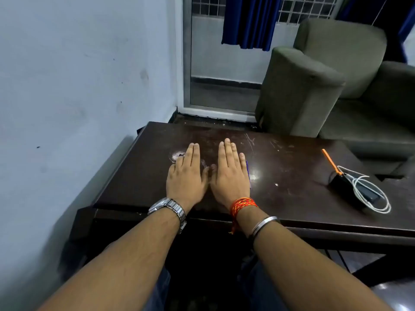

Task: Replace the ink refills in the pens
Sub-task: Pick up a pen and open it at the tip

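My left hand [186, 176] and my right hand [230, 173] lie flat, palms down, side by side on the dark wooden table [292, 158], fingers straight and holding nothing. A thin purple object [248, 170] shows along the right edge of my right hand, mostly hidden under it; what it is I cannot tell. An orange pen [331, 161] lies far to the right on the table, its near end against a black device.
A black device [347, 190] with a coiled white cable [370, 194] sits at the table's right side. A grey-green armchair [314, 86] stands behind the table on the right. A pale wall runs along the left, a glass door at the back.
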The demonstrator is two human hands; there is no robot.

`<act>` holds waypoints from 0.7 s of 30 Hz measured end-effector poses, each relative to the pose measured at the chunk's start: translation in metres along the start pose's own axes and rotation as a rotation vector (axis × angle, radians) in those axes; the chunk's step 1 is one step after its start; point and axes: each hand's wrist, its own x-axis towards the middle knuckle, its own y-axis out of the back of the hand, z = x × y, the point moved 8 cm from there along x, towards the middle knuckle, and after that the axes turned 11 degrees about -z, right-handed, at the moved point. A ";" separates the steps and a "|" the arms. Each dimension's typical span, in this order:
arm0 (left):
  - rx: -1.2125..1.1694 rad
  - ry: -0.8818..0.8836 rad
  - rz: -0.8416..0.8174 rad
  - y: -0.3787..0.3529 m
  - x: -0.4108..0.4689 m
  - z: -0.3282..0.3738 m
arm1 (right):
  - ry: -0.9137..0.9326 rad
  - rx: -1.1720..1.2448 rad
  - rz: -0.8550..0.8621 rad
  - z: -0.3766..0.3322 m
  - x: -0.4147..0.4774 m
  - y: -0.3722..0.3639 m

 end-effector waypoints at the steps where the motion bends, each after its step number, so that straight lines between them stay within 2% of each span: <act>1: 0.007 0.021 -0.027 -0.007 0.004 -0.001 | -0.010 0.003 -0.019 0.003 0.003 -0.007; 6: -0.032 0.161 -0.129 -0.044 0.027 -0.016 | -0.046 0.049 -0.080 0.011 0.015 -0.039; 13: -0.002 0.332 -0.119 -0.064 0.053 -0.037 | -0.094 0.115 -0.036 0.022 0.036 -0.056; 18: -0.004 0.307 -0.088 -0.067 0.059 -0.038 | -0.136 0.188 -0.052 0.027 0.044 -0.057; 21: -0.091 0.319 -0.032 -0.061 0.059 -0.035 | -0.139 0.286 -0.057 0.030 0.044 -0.054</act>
